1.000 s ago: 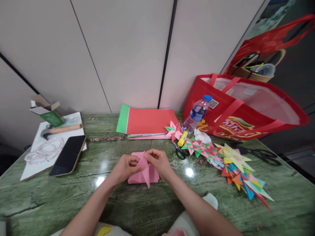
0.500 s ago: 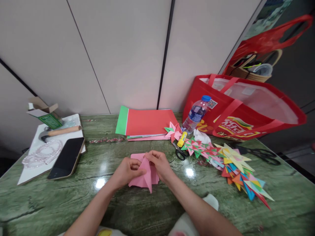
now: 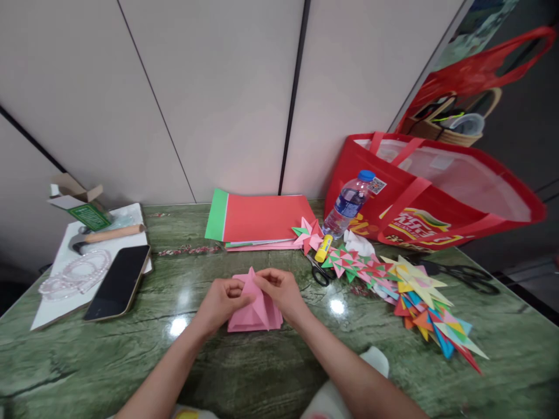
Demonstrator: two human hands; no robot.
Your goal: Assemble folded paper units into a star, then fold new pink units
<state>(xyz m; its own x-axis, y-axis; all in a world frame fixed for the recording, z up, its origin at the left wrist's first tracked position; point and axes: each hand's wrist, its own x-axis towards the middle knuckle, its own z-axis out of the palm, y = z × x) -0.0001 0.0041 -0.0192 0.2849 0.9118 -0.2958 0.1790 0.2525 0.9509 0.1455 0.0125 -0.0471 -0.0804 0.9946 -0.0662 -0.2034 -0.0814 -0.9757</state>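
Observation:
Between my hands is a sheet of pink paper point(image 3: 258, 305) with creases and a raised point at its top. My left hand point(image 3: 223, 304) pinches its left side between thumb and fingers. With thumb and fingertips, my right hand point(image 3: 279, 291) grips the paper near the upper right of the point. Underneath lie more pink sheets point(image 3: 276, 323), flat on the green marbled table point(image 3: 174, 366). The far side of the paper is hidden from me.
Behind stands a stack of coloured paper point(image 3: 266, 218). To its right are a folded paper star point(image 3: 308, 234), a glue stick point(image 3: 324, 248), scissors point(image 3: 321, 273), a water bottle point(image 3: 349, 203), a red bag point(image 3: 393, 198) and colourful folded pieces point(image 3: 430, 317). A phone point(image 3: 119, 282) lies left.
The pink paper's point now stands higher and further left, and its lower tip has drawn up from the front. Both hands keep hold, shifted only slightly.

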